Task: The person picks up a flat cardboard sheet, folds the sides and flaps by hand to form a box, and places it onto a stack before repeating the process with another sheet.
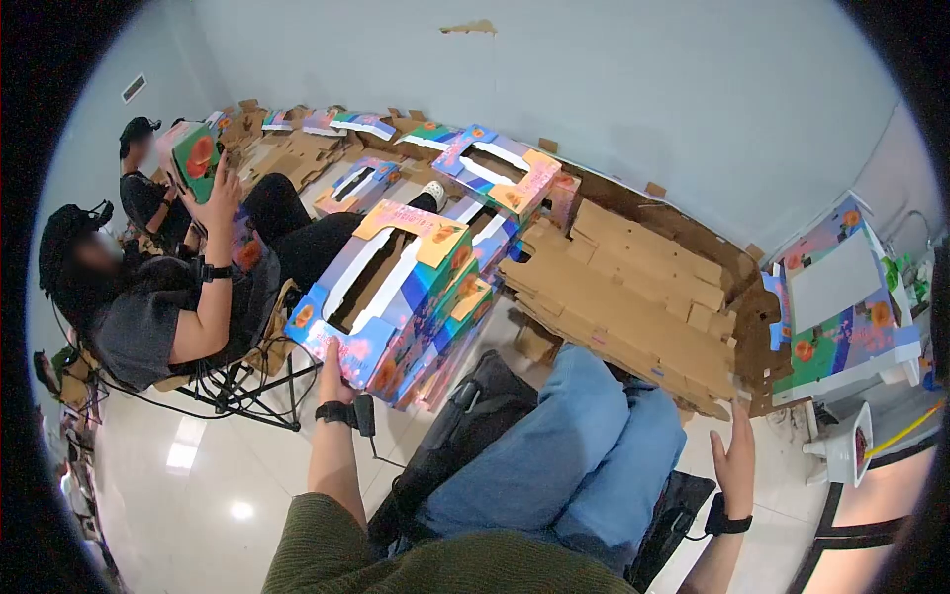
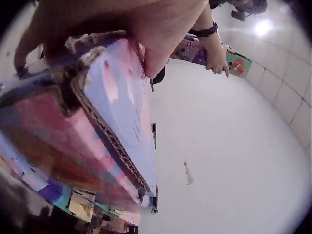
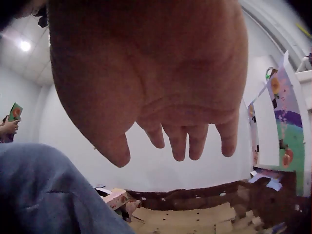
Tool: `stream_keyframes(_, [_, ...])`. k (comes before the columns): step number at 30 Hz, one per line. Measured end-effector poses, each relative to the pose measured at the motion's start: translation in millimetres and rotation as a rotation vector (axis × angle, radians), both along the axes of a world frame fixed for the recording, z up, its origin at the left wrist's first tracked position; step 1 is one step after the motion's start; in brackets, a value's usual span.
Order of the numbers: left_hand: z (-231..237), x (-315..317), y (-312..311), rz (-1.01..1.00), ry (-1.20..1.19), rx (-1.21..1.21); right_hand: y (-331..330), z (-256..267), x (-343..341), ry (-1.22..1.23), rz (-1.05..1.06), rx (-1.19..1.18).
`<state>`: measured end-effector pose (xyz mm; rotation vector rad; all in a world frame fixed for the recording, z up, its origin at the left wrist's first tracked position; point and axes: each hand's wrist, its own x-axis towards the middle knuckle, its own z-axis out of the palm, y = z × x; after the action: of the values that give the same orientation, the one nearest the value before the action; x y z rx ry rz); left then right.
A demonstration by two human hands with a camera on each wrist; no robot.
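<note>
A printed cardboard box point(image 1: 404, 322) with a long cut-out in its top stands left of my knees, on or against other printed cartons. My left hand point(image 1: 334, 378) grips its near corner. In the left wrist view, the thumb point(image 2: 158, 56) lies along the box's pale printed face point(image 2: 129, 107), and the fingers reach over the other side of the corrugated edge. My right hand point(image 1: 734, 460) is held up beside my right knee, holding nothing. Its palm point(image 3: 151, 83) fills the top of the right wrist view, fingers extended. A stack of flat brown cardboard point(image 1: 623, 287) lies just ahead of it.
Another printed box point(image 1: 539, 178) stands behind the gripped one. To the left, a seated person point(image 1: 148, 317) holds a printed carton point(image 1: 190, 158). On the right, a printed carton point(image 1: 841, 327) leans near a white basin point(image 1: 841, 460). The wall point(image 1: 633, 89) closes off the back.
</note>
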<state>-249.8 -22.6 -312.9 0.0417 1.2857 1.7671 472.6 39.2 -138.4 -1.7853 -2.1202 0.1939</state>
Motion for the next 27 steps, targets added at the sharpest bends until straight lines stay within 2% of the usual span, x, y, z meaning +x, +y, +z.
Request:
stream_keyframes(3, [-18.2, -14.5, 2.6, -0.006, 0.051, 0.129, -5.6, 1.6, -3.6, 0.007, 0.002, -0.006])
stream_keyframes(6, [-29.9, -24.8, 3.2, 0.061, 0.011, 0.088, -8.4, 2.2, -4.1, 0.011, -0.005, -0.017])
stream_keyframes(9, [-30.2, -27.2, -5.3, 0.074, 0.069, 0.076, -10.3, -1.1, 0.7, 0.023, 0.009, -0.006])
stream_keyframes(12, [-1.1, -12.7, -5.8, 0.045, -0.045, 0.041, -14.8, -7.3, 2.9, 0.023, -0.005, 0.005])
stream_keyframes(13, [-6.7, -26.2, -8.3, -0.093, -0.037, 0.025, -15.4, -7.9, 2.6, 0.019, -0.015, 0.008])
stream_keyframes(16, [6.5, -0.8, 1.1, -0.012, -0.06, 0.068, -17.6, -7.8, -4.1, 0.026, -0.013, 0.002])
stream_keyframes(17, [16.4, 7.0, 2.6, -0.028, -0.034, 0.095, -18.5, -7.9, -5.5, 0.031, -0.004, 0.006])
stream_keyframes(21, [28.0, 25.2, 18.0, 0.145, 0.095, 0.089, -28.4, -3.5, -12.2, 0.032, 0.017, 0.037])
stream_keyframes(24, [67.5, 51.5, 12.5, 0.078, 0.175, 0.132, -38.3, 9.3, -15.5, 0.034, 0.028, 0.067])
stream_keyframes(27, [103.6, 76.2, 8.7, 0.017, 0.088, 0.406, -49.8, 23.3, -19.3, 0.029, 0.031, 0.098])
